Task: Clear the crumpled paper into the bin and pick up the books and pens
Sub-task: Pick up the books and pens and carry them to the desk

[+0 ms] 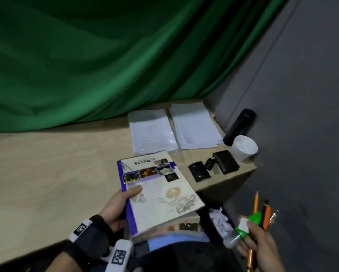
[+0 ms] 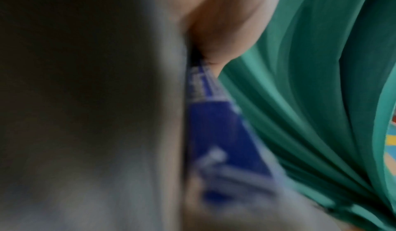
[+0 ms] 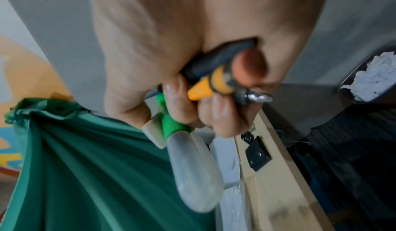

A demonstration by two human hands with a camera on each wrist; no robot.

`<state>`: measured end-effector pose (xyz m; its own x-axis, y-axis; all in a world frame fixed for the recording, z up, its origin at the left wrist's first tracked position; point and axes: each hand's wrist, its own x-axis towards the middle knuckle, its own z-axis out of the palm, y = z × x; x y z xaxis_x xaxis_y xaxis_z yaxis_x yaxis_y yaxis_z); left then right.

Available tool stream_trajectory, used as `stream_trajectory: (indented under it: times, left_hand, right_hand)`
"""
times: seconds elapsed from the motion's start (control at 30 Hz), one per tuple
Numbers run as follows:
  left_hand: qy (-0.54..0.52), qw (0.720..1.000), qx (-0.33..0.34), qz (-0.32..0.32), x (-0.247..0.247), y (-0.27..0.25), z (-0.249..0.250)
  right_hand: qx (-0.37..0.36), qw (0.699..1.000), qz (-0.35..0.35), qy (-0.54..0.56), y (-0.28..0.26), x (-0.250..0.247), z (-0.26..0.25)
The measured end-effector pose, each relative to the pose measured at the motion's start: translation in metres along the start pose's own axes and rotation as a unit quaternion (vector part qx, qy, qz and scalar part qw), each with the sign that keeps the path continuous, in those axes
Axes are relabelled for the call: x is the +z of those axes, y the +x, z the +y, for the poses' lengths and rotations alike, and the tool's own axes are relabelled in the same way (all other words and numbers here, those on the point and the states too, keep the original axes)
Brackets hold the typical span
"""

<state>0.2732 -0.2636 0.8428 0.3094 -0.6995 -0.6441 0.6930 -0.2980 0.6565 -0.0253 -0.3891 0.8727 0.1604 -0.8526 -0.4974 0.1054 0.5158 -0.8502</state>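
Glossy and floppy, the books (image 1: 160, 195) are sagging off the table (image 1: 52, 173) edge, the left hand (image 1: 117, 207) pinching their blue spine side, thumb on the cover; gripping nearer the middle would probably steady them. Right of the books, the bin (image 1: 206, 218) is holding crumpled paper (image 1: 219, 220), and the right hand (image 1: 261, 244) is curling its fingers (image 3: 180, 106) round light, slippery pens (image 1: 263, 216).

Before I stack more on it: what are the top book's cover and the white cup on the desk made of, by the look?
Book: glossy coated paper, going by the printed photos and flexing edge. White cup: probably plastic or ceramic; smooth, with faint sheen, but too blurred to settle.
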Motion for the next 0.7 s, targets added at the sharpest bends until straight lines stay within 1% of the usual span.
stream_trajectory:
  times: [0.13, 0.2, 0.3, 0.4, 0.47, 0.53, 0.63, 0.7]
  left_hand:
    - [-0.040, 0.996, 0.054, 0.060, -0.057, 0.008, 0.036]
    - [-0.041, 0.992, 0.083, 0.082, -0.077, 0.014, 0.055]
    - [-0.044, 0.989, 0.093, 0.104, -0.097, 0.028, 0.069]
    - [-0.050, 0.989, 0.091, 0.103, -0.113, 0.041, 0.070]
    - [-0.046, 0.988, 0.105, 0.108, -0.119, 0.046, 0.070]
    - [-0.031, 0.982, 0.125, 0.138, -0.127, 0.052, 0.073]
    - [0.018, 0.966, 0.140, 0.216, -0.149, 0.066, 0.078]
    - [0.099, 0.950, 0.132, 0.266, -0.160, 0.078, 0.079]
  right_hand:
    - [-0.003, 0.999, -0.046, 0.003, 0.027, 0.032, -0.006]
    - [-0.005, 0.997, -0.079, -0.013, 0.039, 0.061, -0.005]
    - [0.004, 0.989, -0.150, -0.013, 0.056, 0.116, 0.003]
    - [0.019, 0.979, -0.203, -0.012, 0.068, 0.157, 0.007]
    - [0.027, 0.976, -0.214, -0.016, 0.070, 0.171, 0.010]
    - [0.030, 0.975, -0.220, -0.014, 0.069, 0.178, 0.013]
    - [0.032, 0.974, -0.222, -0.015, 0.066, 0.184, 0.020]
    - [0.032, 0.974, -0.223, -0.018, 0.064, 0.184, 0.024]
